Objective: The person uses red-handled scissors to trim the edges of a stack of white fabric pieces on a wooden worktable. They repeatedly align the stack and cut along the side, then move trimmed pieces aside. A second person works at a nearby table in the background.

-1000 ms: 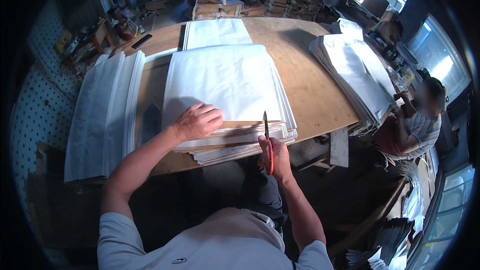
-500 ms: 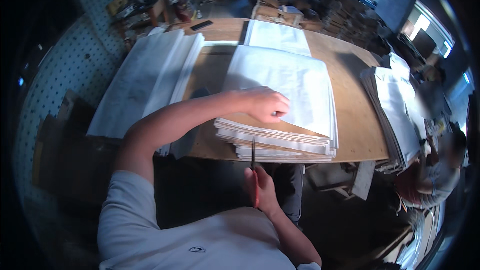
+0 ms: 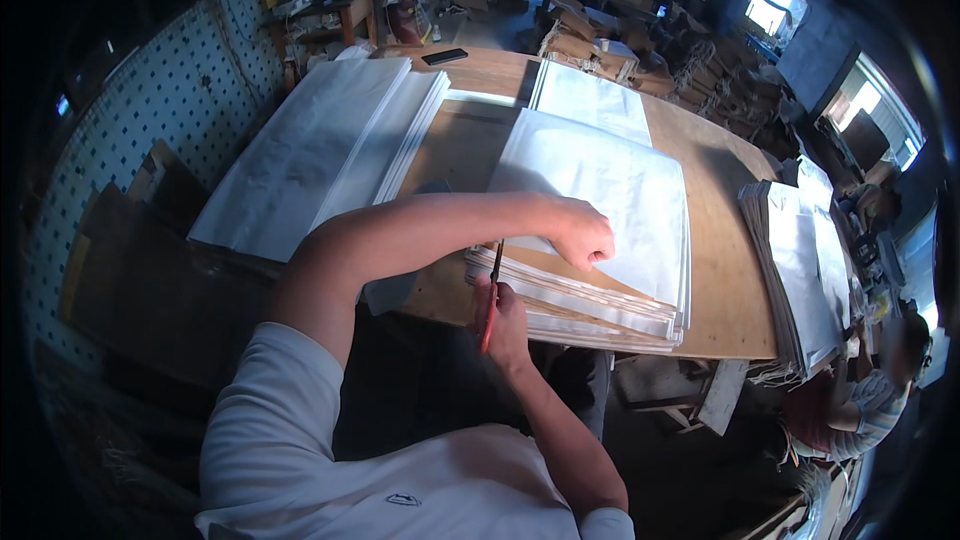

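My left hand [image 3: 583, 234] is closed at the front edge of the top white sack [image 3: 600, 175], which lies on a stack in front of me. That edge slants from my fist toward the stack's right corner, with brown material showing below it. What my left fingers pinch is partly hidden. Below my left forearm, my right hand [image 3: 510, 328] is closed around the red handles of scissors [image 3: 488, 315]. The dark blades point up beside the stack's front left corner; from here I cannot tell if they touch it.
White sacks [image 3: 300, 155] lie piled on the left of the wooden table [image 3: 725, 270], a further stack [image 3: 595, 100] behind and another [image 3: 795, 260] at right. A black phone [image 3: 445, 57] lies at the far edge. Another person [image 3: 870, 405] sits at the right.
The scissors have moved left and up, from in front of the stack to its front left corner. My left hand stays closed at the top sack's edge. The whole view has shifted.
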Demonstrator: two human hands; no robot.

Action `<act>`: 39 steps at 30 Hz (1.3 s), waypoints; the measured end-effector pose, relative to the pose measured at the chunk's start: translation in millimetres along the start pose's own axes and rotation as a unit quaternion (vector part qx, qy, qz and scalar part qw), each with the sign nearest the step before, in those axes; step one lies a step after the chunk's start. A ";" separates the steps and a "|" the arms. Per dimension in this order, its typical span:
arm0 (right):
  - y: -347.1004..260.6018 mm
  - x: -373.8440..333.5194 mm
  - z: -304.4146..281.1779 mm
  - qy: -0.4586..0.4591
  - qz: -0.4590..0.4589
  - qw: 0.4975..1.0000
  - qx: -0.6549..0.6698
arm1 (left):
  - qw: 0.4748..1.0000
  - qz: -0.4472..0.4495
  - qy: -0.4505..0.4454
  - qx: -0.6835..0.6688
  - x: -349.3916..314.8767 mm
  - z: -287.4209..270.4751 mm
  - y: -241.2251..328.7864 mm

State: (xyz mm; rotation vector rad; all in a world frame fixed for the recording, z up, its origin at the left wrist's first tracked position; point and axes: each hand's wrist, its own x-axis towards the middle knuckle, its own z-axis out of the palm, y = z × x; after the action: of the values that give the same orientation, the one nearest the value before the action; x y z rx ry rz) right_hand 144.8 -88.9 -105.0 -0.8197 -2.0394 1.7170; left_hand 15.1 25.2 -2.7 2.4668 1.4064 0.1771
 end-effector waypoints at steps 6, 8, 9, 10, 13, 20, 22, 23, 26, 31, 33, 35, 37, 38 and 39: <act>1.9 5.0 5.5 0.011 -0.004 1.000 -0.001 | 1.000 0.003 0.013 -0.001 -0.5 1.8 0.4; 2.6 5.6 5.9 0.013 -0.001 1.000 -0.002 | 1.000 0.004 0.013 -0.001 -0.4 2.7 0.2; 2.7 5.6 5.8 0.012 0.001 1.000 -0.005 | 1.000 0.006 0.014 -0.002 -0.7 2.9 -0.1; 2.7 5.7 5.5 0.012 0.003 1.000 -0.008 | 1.000 0.007 0.014 -0.003 -1.2 2.9 -0.7; -29.8 -4.9 1.5 0.002 0.083 0.996 0.019 | 1.000 0.006 0.013 -0.001 -3.8 1.9 -0.6; -10.3 -56.2 -17.7 -0.060 0.012 0.998 -0.008 | 0.993 0.045 0.102 0.034 -4.8 -15.7 -0.3; -23.0 -89.7 -34.5 -0.110 0.056 0.990 0.066 | 0.994 0.033 0.086 0.055 3.5 -49.5 -9.6; -30.9 -102.5 -44.0 -0.111 0.061 0.989 0.077 | 0.994 0.036 0.077 0.063 16.3 -70.7 -16.5; -43.9 -112.9 -61.8 -0.120 0.087 0.982 0.116 | 0.994 -0.046 0.073 0.064 45.3 -160.8 -25.7; -31.7 -108.3 -67.1 -0.103 0.043 0.983 0.147 | 0.723 -0.247 0.524 0.376 49.8 -240.8 -81.3; -26.5 -108.9 -87.7 -0.065 0.072 0.979 0.182 | 0.810 -0.172 0.528 0.188 63.5 -220.3 -42.2; -11.7 -113.3 -107.1 -0.028 0.078 0.967 0.239 | 0.930 -0.026 0.355 0.091 54.7 -163.2 -17.3; -4.9 -115.0 -120.3 -0.012 0.089 0.971 0.222 | 0.961 0.018 0.273 0.034 17.7 -69.7 -16.6; -1.2 -116.9 -123.9 -0.007 0.084 0.971 0.224 | 0.990 -0.059 0.125 0.004 -3.1 -45.4 -3.2; 1.1 -118.9 -126.9 -0.001 0.074 0.971 0.227 | 0.987 -0.074 0.134 0.056 -17.6 -10.1 3.1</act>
State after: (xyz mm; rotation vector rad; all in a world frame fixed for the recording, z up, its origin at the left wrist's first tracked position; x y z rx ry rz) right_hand 313.3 -65.7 -68.5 -0.8267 -1.5177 2.1506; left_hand 6.1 10.5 8.6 2.4869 1.7456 0.4215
